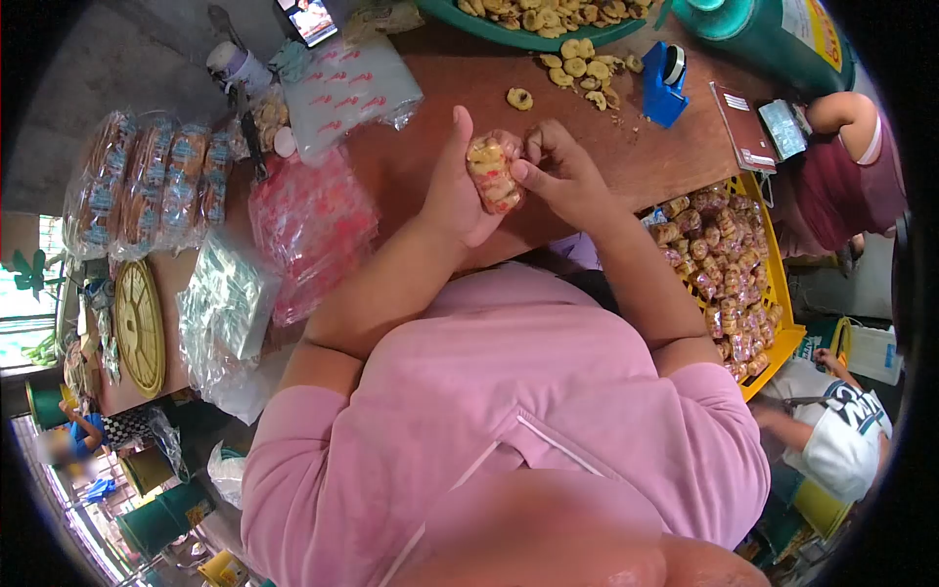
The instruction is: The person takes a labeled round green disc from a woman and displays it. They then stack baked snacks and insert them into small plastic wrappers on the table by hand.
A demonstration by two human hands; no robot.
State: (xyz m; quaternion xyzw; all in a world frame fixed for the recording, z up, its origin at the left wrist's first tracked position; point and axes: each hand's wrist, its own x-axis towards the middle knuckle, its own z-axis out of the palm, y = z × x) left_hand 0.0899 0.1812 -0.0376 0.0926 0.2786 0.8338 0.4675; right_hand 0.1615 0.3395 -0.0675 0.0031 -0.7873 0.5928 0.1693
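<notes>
A small clear plastic pack of banana chips (496,176) with red print lies in my left hand (458,186). That palm faces up with the thumb stretched out, and the fingers behind the pack are mostly hidden. At the pack's right edge, my right hand (567,176) has thumb and forefinger closed on what looks like the wrapper's edge. Loose banana chips (577,67) lie on the wooden table (440,83) beyond my hands. A blue tape dispenser (665,88) stands to their right.
A yellow crate (782,350) of filled packs is at right. A green basin (548,41) of chips stands at the back. Printed plastic bags (347,93), red-printed bags (311,220) and bagged brown goods (147,181) lie left. Other people (831,421) are at right and far left.
</notes>
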